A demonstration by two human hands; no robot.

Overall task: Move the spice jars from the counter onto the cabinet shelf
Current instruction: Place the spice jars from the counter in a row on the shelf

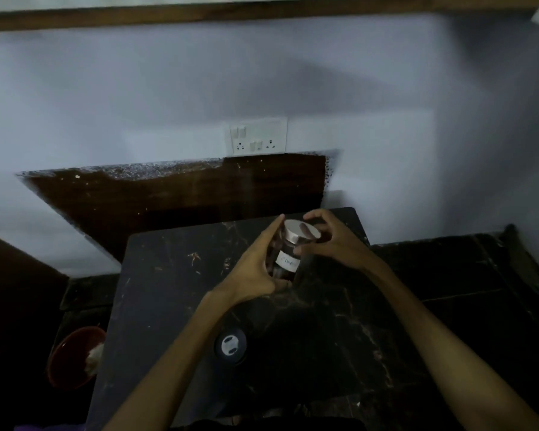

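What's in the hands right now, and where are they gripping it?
The spice jar: left hand holds its lower side, right hand grips around the silver lid and neck.

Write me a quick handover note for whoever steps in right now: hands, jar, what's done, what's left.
Left hand: fingers wrapped on the spice jar from its left side.
Right hand: fingers curled over the silver lid and upper right side.
Jar: tilted, labelled, over the far part of the dark marble counter; whether it still touches is unclear.
Done: jar gripped.
Left: carry it to the cabinet shelf, which is not in view. No other jars visible.
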